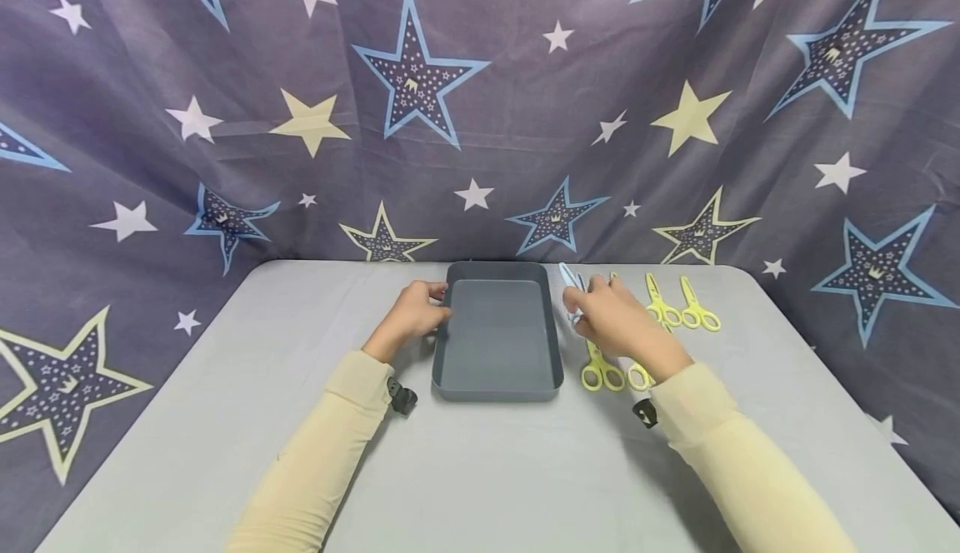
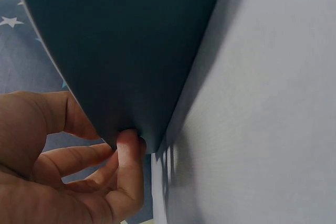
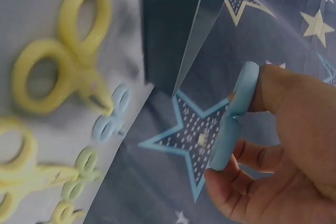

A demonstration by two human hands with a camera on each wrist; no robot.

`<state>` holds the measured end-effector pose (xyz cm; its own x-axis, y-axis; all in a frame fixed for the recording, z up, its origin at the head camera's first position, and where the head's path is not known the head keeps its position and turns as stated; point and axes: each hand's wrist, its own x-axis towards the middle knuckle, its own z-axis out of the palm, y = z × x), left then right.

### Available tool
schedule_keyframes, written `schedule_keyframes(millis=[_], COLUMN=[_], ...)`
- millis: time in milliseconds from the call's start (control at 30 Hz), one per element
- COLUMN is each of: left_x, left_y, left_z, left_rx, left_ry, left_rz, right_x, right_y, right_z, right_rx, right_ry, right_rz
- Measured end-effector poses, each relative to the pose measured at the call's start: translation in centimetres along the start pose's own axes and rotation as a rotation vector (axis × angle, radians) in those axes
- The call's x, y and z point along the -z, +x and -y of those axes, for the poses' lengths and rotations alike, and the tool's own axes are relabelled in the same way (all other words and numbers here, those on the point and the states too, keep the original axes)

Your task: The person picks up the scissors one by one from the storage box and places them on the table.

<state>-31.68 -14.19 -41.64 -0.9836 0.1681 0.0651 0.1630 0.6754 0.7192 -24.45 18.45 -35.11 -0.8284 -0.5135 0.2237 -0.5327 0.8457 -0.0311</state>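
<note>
A shallow dark grey tray (image 1: 497,336) lies on the table. My left hand (image 1: 417,313) pinches its left wall near the far end, with fingers against the outside (image 2: 129,153). To the right of the tray, my right hand (image 1: 621,320) holds light blue scissors (image 3: 243,90) by their handles, above the table. Their blue tip end (image 1: 567,275) shows past the fingers in the head view. Yellow scissors (image 1: 602,370) lie beneath and in front of the right hand. A second blue pair (image 3: 112,116) rests on the table in the right wrist view.
More yellow scissors lie right of my right hand, including one pair (image 1: 663,310) and another (image 1: 699,313) at the far right. Some are partly hidden by the hand. A star-patterned curtain (image 1: 480,120) hangs behind the far edge of the pale table (image 1: 495,478).
</note>
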Motion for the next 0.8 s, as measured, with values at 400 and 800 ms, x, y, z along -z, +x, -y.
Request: schedule_keyframes(millis=[400, 800], left_x=[0.0, -0.1], left_y=[0.1, 0.0], left_z=[0.1, 0.0], left_rx=[0.012, 0.012], left_ry=[-0.019, -0.008], left_rz=[0.002, 0.008], right_x=[0.4, 1.0], right_y=[-3.1, -6.3], right_z=[-3.8, -6.9], right_rx=[-0.093, -0.156], right_ry=[0.017, -0.003], right_rz=[0.012, 0.035])
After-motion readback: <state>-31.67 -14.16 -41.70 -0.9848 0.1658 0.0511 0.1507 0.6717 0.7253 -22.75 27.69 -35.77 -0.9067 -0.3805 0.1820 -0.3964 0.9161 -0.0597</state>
